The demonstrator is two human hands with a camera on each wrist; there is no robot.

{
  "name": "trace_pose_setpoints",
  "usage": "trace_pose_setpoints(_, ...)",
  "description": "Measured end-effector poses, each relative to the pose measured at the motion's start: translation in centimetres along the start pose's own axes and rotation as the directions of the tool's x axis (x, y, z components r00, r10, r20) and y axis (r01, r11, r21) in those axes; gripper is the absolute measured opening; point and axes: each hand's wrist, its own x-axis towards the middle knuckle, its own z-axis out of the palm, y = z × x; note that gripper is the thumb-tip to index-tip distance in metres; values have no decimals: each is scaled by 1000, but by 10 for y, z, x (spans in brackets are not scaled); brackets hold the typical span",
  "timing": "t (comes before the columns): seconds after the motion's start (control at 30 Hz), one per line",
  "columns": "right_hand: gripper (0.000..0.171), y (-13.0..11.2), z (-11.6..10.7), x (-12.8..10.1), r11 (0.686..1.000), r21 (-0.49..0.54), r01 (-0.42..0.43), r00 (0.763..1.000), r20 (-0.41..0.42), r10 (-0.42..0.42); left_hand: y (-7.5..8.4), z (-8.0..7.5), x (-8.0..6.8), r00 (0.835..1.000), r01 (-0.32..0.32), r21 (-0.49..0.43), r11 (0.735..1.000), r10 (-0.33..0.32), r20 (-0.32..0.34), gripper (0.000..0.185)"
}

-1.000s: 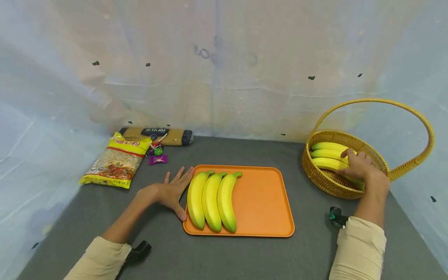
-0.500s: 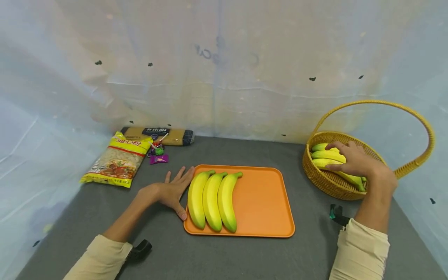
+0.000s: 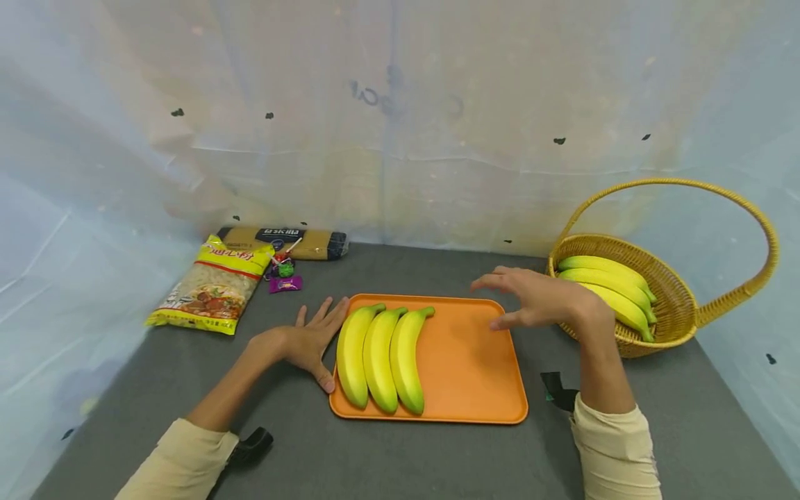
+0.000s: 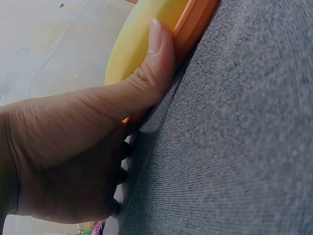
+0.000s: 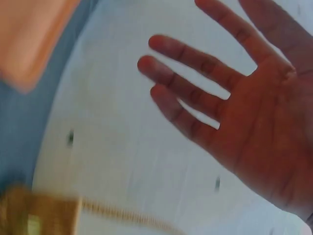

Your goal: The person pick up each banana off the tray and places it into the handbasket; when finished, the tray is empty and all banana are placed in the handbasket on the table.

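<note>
A makeshift staging booth rather than a lived-in room: pale translucent plastic sheeting [image 3: 400, 125], creased and dotted with small black marks, walls in a grey felt-covered tabletop [image 3: 387, 458] on three sides. Beyond the left hand [image 3: 306, 344] lie a yellow bag of noodles [image 3: 211, 286] and a brown pasta packet [image 3: 281, 243]; past the right hand [image 3: 544, 300] stands a woven yellow wicker basket [image 3: 675, 305], props laid out for recording.

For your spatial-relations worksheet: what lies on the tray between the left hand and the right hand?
Three bananas lie side by side on the orange tray, between left hand and right hand, in the head view.
</note>
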Motion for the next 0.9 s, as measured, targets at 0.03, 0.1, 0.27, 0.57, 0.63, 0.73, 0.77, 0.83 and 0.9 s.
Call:
trace_pose_setpoints(0.03, 59, -7, 4, 8, 1000, -5, 25, 999, 32, -24, 0, 0, 0, 1000, -1, -2, 1000, 1, 2, 169)
trace_pose_setpoints(0.1, 59, -20, 13, 24, 997, -8, 74, 993, 90, -73, 1, 0, 1, 1000, -6, -4, 1000, 6, 7, 169)
trace_pose_setpoints(0.27, 70, -46, 36, 52, 987, -16, 157, 970, 193, -151, 2, 0, 1, 1000, -3, -7, 1000, 3, 11, 170)
trace_pose_setpoints(0.57, 71, -55, 56, 65, 972, -114, 207, 951, 257, -172, 2, 0, 1, 1000, 7, -5, 1000, -7, 13, 170)
trace_pose_setpoints(0.63, 67, -53, 57, 64, 976, -129, 174, 961, 240, -139, 3, 0, 1, 1000, 1, -4, 1000, -1, 16, 170)
trace_pose_setpoints(0.73, 64, -48, 59, 66, 977, -169, 134, 971, 222, -95, 2, -1, 1, 1000, -1, -1, 1000, 1, 13, 170)
trace_pose_setpoints(0.77, 63, -47, 59, 67, 977, -181, 116, 972, 223, -74, 2, -1, 1, 1000, 1, -1, 1000, -1, 10, 170)
trace_pose_setpoints(0.83, 62, -44, 60, 68, 975, -205, 83, 973, 228, -35, 2, 0, 0, 1000, 6, 0, 1000, -6, 7, 171)
trace_pose_setpoints(0.9, 60, -42, 62, 70, 973, -226, 42, 971, 239, 14, 2, 0, 0, 1000, -3, -1, 1000, 3, 1, 171)
